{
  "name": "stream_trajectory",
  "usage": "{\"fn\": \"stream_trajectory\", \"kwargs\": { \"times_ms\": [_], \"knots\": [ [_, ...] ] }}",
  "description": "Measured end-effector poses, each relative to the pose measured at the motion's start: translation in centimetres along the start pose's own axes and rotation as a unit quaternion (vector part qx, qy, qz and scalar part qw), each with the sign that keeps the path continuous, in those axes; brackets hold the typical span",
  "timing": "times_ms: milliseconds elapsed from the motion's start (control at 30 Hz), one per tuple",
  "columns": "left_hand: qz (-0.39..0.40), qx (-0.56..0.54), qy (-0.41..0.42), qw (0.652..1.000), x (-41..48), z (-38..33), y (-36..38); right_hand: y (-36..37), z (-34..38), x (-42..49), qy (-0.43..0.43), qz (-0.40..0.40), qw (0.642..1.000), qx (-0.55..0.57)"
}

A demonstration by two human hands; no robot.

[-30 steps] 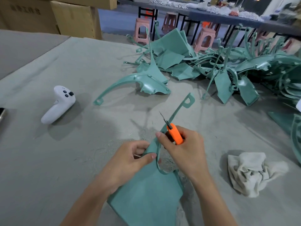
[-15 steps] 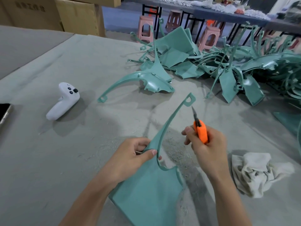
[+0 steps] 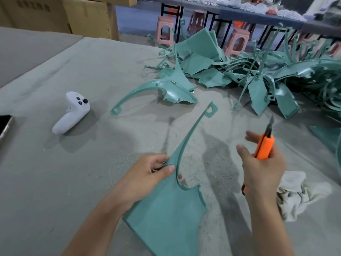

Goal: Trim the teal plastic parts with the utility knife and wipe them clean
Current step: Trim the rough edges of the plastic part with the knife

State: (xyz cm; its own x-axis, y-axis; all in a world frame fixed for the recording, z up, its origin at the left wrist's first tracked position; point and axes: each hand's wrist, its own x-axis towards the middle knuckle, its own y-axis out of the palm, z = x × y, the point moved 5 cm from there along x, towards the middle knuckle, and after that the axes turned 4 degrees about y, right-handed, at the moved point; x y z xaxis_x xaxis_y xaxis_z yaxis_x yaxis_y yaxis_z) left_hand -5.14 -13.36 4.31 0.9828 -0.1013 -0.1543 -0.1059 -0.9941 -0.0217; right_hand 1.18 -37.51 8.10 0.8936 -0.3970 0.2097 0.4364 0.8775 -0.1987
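Left hand [image 3: 145, 174] grips teal part [image 3: 169, 209]; right hand [image 3: 262, 169] holds utility knife [image 3: 264, 146] apart.

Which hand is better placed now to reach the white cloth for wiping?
Probably the right hand: the cloth lies just beside it, though it grips the utility knife. The left hand holds the teal part.

Factory workshop: cloth-covered workbench [image 3: 73, 182], heap of teal moulded parts [image 3: 258, 74], stacked cartons [image 3: 55, 13], plastic stools [image 3: 163, 30].

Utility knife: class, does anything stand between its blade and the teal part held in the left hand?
Nothing visible: the utility knife in the right hand is held apart from the teal part, only table between them.
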Motion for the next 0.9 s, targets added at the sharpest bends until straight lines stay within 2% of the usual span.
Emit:
{"fn": "stream_trajectory", "kwargs": {
  "times_ms": [33, 133, 200, 267, 367, 533, 667, 800, 900],
  "knots": [
    [0.001, -0.006, 0.001, 1.000, 0.0, 0.0, 0.1, -0.1, -0.3, 0.2, 0.011, 0.017, 1.000, -0.015],
    [-0.013, -0.006, 0.003, 1.000, 0.1, -0.1, -0.1, 1.2, -0.6, -0.3, 0.058, 0.132, 0.990, -0.007],
    [-0.026, -0.015, -0.005, 1.000, 0.1, 0.2, -0.3, 2.7, -0.1, -1.3, 0.007, 0.229, 0.972, -0.041],
    [-0.030, -0.022, -0.019, 0.999, 0.0, 0.3, -0.5, 4.3, 0.3, -2.6, -0.068, 0.325, 0.939, -0.087],
    [-0.030, -0.047, -0.037, 0.998, 0.1, 0.5, -0.5, 5.7, 0.4, -4.2, -0.093, 0.424, 0.896, -0.091],
    [-0.030, -0.068, -0.076, 0.994, -0.1, 0.9, -0.6, 5.8, 0.9, -4.6, -0.121, 0.454, 0.878, -0.093],
    [-0.041, -0.133, -0.102, 0.985, -0.2, 1.2, -0.7, 5.5, 1.0, -4.5, -0.121, 0.457, 0.875, -0.105],
    [0.022, -0.219, -0.108, 0.969, -0.6, 0.5, -0.6, 5.4, 0.9, -4.5, -0.122, 0.454, 0.875, -0.119],
    [0.045, -0.219, -0.099, 0.970, -0.7, 0.2, -0.6, 5.4, 1.0, -4.4, -0.136, 0.441, 0.878, -0.129]
  ]
}}
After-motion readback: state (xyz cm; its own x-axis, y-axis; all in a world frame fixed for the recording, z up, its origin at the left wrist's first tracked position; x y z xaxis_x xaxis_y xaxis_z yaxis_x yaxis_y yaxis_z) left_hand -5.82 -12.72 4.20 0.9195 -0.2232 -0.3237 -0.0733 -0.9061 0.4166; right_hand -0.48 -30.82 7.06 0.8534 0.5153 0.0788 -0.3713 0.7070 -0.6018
